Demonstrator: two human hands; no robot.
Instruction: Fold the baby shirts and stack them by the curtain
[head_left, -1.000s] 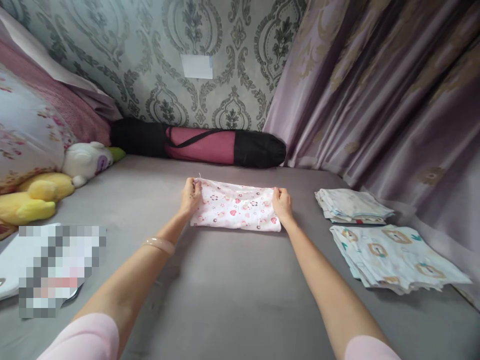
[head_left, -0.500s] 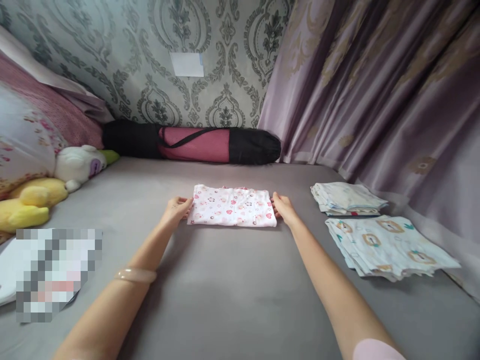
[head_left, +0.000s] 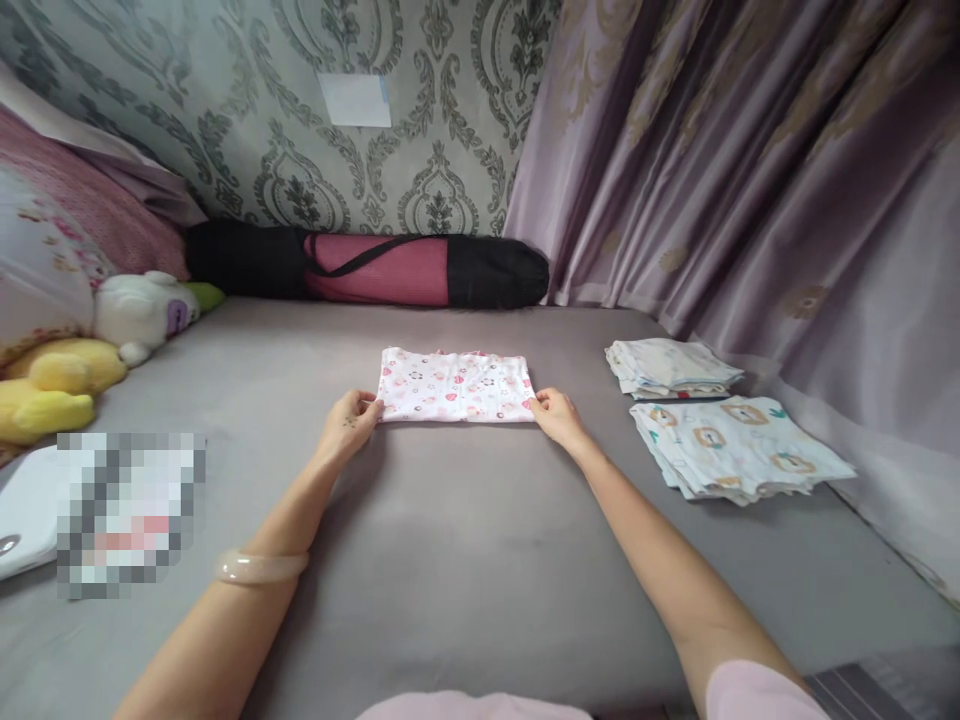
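A folded white cloth with pink and red prints lies flat on the grey bed sheet, in the middle of the head view. My left hand pinches its near left corner between thumb and fingers. At the near right corner, my right hand grips the cloth in the same way. Some of the fingertips are hidden under or behind the fabric. A pale bangle circles my left forearm.
To the right lie two stacks of folded cloths, a cream one behind a lion-print one. A black and pink rolled bag rests along the wall. Plush toys and a white object beside a blurred patch are at left.
Both hands have slid from the cloth's sides down to its near corners and now pinch them. The view has tilted down slightly, and the cloth still lies flat.
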